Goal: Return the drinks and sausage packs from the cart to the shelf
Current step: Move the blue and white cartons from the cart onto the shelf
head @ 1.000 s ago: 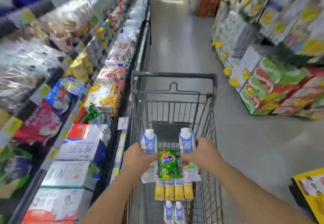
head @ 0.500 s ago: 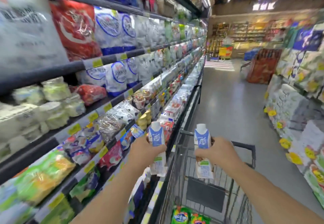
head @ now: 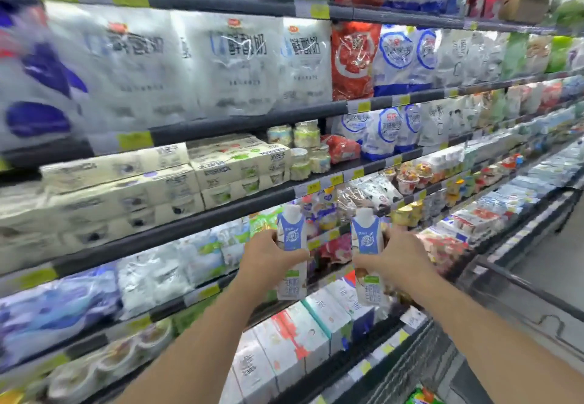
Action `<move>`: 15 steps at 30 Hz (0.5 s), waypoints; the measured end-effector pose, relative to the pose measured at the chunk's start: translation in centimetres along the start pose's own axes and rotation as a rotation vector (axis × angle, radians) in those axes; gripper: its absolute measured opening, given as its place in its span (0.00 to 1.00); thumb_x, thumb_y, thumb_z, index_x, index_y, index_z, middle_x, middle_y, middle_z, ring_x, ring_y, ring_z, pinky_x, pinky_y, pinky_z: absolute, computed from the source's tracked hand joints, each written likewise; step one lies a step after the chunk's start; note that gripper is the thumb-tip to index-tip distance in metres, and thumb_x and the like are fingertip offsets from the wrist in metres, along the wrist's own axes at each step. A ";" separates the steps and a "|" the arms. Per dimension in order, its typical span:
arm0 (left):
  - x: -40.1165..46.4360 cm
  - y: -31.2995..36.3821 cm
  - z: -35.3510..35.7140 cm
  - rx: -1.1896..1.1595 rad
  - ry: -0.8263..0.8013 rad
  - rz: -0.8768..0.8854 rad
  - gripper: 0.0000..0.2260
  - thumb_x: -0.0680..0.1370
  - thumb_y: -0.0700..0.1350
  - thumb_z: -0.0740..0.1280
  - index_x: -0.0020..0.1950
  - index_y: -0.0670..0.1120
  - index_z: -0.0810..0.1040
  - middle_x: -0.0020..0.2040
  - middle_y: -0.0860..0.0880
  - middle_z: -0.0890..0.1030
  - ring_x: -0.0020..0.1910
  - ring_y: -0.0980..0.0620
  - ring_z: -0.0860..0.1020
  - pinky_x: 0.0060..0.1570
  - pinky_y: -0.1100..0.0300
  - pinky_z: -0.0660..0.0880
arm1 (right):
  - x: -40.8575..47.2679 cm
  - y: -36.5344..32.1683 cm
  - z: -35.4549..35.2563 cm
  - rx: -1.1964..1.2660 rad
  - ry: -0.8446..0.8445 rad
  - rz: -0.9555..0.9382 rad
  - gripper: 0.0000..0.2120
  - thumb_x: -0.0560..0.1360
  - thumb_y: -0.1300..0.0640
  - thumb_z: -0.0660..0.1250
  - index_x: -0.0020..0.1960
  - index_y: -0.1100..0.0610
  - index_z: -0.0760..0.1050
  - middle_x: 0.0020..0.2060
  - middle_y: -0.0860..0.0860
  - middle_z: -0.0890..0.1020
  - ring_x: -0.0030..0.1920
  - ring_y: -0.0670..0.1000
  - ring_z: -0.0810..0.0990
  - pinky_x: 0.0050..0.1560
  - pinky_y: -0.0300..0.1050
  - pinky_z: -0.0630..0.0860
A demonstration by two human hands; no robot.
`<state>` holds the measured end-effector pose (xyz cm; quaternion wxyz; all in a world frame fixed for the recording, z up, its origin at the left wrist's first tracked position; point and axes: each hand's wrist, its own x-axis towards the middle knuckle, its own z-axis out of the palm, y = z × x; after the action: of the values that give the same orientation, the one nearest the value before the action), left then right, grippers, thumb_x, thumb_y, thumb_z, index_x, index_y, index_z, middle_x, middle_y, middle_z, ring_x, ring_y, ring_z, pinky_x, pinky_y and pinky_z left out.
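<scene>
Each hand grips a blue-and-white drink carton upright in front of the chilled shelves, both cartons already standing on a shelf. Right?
Not quite. In the head view the left hand and right hand each grip an upright carton, but both are held in the air, not on a shelf.

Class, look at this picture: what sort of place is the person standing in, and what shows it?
Most likely a supermarket's chilled dairy aisle: tiered shelves with price tags, packaged dairy goods, and a cart alongside.

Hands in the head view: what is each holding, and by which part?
Left hand grips a blue-and-white drink carton around its middle; right hand grips a matching blue-and-white carton likewise.
</scene>
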<state>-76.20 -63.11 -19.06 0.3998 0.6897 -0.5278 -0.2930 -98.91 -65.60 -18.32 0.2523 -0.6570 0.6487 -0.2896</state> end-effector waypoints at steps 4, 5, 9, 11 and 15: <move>-3.0 -3.9 -8.8 -0.003 0.210 -0.087 0.15 0.65 0.52 0.79 0.46 0.47 0.83 0.41 0.51 0.85 0.38 0.54 0.82 0.40 0.56 0.80 | -1.7 -7.1 5.5 0.007 -0.099 -0.151 0.16 0.63 0.45 0.79 0.42 0.55 0.81 0.36 0.48 0.84 0.36 0.45 0.82 0.39 0.47 0.82; -3.8 -4.9 -11.1 -0.011 0.248 -0.107 0.16 0.64 0.53 0.79 0.46 0.47 0.83 0.41 0.51 0.85 0.39 0.53 0.83 0.42 0.54 0.81 | -2.4 -9.0 6.9 0.016 -0.122 -0.188 0.15 0.64 0.46 0.79 0.41 0.54 0.81 0.35 0.48 0.84 0.35 0.44 0.82 0.38 0.46 0.82; -8.3 -8.8 -20.0 -0.031 0.393 -0.169 0.18 0.63 0.54 0.78 0.46 0.45 0.83 0.43 0.48 0.86 0.42 0.49 0.84 0.47 0.44 0.82 | -6.3 -16.9 12.6 0.016 -0.224 -0.328 0.14 0.65 0.47 0.79 0.40 0.56 0.82 0.33 0.49 0.84 0.33 0.43 0.80 0.32 0.41 0.76; -11.1 -10.7 -24.4 -0.040 0.466 -0.195 0.18 0.63 0.54 0.79 0.46 0.45 0.82 0.43 0.48 0.86 0.43 0.49 0.85 0.47 0.44 0.82 | -8.7 -20.9 15.6 0.047 -0.285 -0.379 0.15 0.64 0.47 0.79 0.42 0.57 0.81 0.35 0.49 0.85 0.35 0.45 0.82 0.35 0.44 0.79; -16.9 -14.8 -33.5 -0.025 0.574 -0.238 0.17 0.67 0.50 0.79 0.51 0.43 0.82 0.46 0.48 0.85 0.43 0.51 0.83 0.45 0.50 0.83 | -14.7 -28.9 21.5 0.073 -0.397 -0.490 0.12 0.64 0.49 0.78 0.39 0.56 0.81 0.33 0.48 0.85 0.35 0.45 0.83 0.35 0.42 0.79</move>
<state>-45.76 -36.89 -15.03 0.5039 0.7963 -0.3052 -0.1372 -63.11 -50.97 -13.85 0.3202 -0.8280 0.3981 -0.2309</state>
